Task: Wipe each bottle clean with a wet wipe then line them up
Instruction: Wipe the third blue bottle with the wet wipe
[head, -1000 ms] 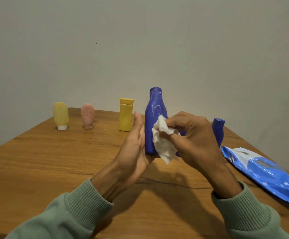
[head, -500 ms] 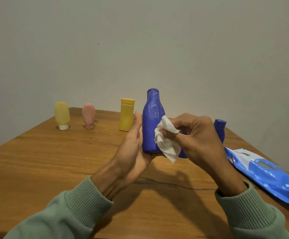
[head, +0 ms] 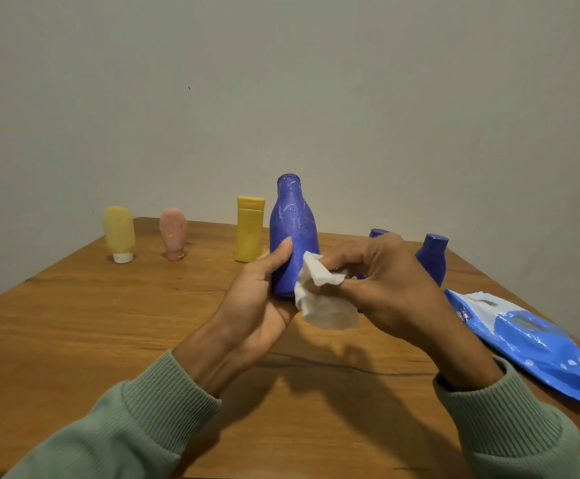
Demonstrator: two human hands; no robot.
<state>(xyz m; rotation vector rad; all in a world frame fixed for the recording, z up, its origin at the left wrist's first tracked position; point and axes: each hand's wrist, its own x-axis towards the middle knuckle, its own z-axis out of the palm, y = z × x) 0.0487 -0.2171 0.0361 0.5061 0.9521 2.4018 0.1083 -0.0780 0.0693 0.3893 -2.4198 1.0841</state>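
Observation:
A tall blue bottle stands upright at the table's middle, wet streaks on its neck. My left hand grips its lower part from the left, thumb up against its side. My right hand pinches a crumpled white wet wipe against the bottle's lower right side. A second blue bottle stands to the right, and the cap of a third blue bottle peeks above my right hand. Along the back stand a yellow bottle, a pink tube and a pale yellow tube.
A blue wet-wipe pack lies flat near the right edge of the wooden table. A plain grey wall rises just behind the table's far edge.
The wipe has slid down from the bottle's middle to its base. My left hand's thumb now wraps the bottle's side. The view has shifted slightly.

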